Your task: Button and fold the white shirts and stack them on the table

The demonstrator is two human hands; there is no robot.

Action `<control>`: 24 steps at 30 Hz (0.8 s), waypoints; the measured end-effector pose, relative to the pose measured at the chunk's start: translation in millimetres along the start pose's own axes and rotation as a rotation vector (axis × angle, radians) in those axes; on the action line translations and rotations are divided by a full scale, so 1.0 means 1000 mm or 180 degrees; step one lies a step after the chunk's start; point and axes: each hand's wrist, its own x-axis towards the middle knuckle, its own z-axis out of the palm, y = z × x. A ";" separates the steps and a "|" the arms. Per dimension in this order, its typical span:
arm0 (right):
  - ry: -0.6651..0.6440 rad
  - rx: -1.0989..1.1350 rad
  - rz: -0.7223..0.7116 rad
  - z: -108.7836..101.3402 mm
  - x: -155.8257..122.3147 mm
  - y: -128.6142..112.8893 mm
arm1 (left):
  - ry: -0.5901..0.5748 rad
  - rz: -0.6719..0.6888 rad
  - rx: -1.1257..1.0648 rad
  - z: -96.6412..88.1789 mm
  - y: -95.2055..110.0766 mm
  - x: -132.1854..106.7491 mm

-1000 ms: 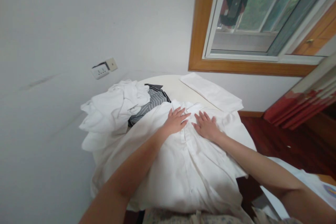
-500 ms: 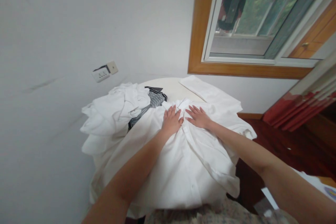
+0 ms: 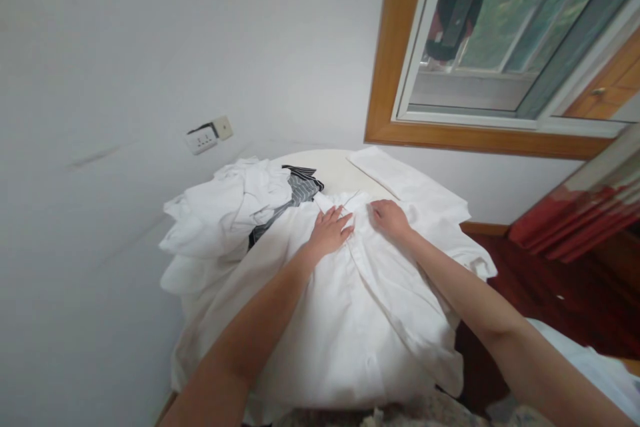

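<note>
A white shirt [image 3: 320, 320] lies spread over a round table [image 3: 330, 170], its collar towards the wall and its hem hanging over the near edge. My left hand [image 3: 330, 230] rests flat on the shirt just left of the button placket, fingers spread. To the right of the collar, my right hand [image 3: 390, 218] has its fingers curled together, pinching the shirt's fabric. One white sleeve [image 3: 410, 180] stretches out towards the back right of the table.
Crumpled white clothes [image 3: 225, 207] are heaped at the table's left, beside a grey and black striped cloth [image 3: 303, 188]. Behind stand the wall with a socket [image 3: 203, 140] and a wood-framed window [image 3: 500, 137]. A red and white curtain [image 3: 565, 220] hangs at right.
My right hand has gone from lying flat with spread fingers to a closed pinch, slightly farther right. My left hand stays flat on the shirt. The view has shifted a little.
</note>
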 end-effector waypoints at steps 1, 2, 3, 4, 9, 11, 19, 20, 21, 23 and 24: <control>0.0018 -0.0083 0.0111 -0.004 0.010 -0.001 | 0.0016 0.0006 0.0007 0.001 -0.001 0.000; 0.0066 -0.0148 0.0234 -0.006 0.020 -0.004 | 0.0036 0.0007 0.0015 0.002 -0.001 0.000; 0.0117 -0.0199 0.0357 -0.007 0.030 -0.006 | 0.0056 0.0007 0.0024 0.004 -0.001 0.000; 0.0143 -0.0241 0.0482 -0.007 0.039 -0.009 | 0.0077 0.0006 0.0032 0.005 -0.001 -0.001; 0.0078 -0.0165 0.0722 0.013 0.058 -0.016 | 0.0278 -0.0012 -0.0014 -0.003 0.003 -0.002; 0.0262 0.0020 0.0591 0.023 0.057 -0.015 | 0.0538 -0.0117 -0.0050 -0.015 0.001 0.000; 0.1043 0.0742 0.0055 0.028 0.056 -0.005 | 0.1201 -0.1418 0.0224 -0.027 -0.038 0.010; 0.1114 0.0795 0.0060 0.027 0.055 -0.006 | 0.1151 -0.1553 0.0232 -0.024 -0.043 0.010; 0.1175 0.0826 0.0072 0.025 0.055 -0.007 | 0.1093 -0.1679 0.0231 -0.021 -0.048 0.011; 0.1248 0.0823 0.0099 0.024 0.054 -0.008 | 0.0988 -0.1829 0.0243 -0.018 -0.054 0.011; 0.1256 0.0797 0.0101 0.023 0.053 -0.008 | 0.0943 -0.1846 0.0268 -0.018 -0.057 0.012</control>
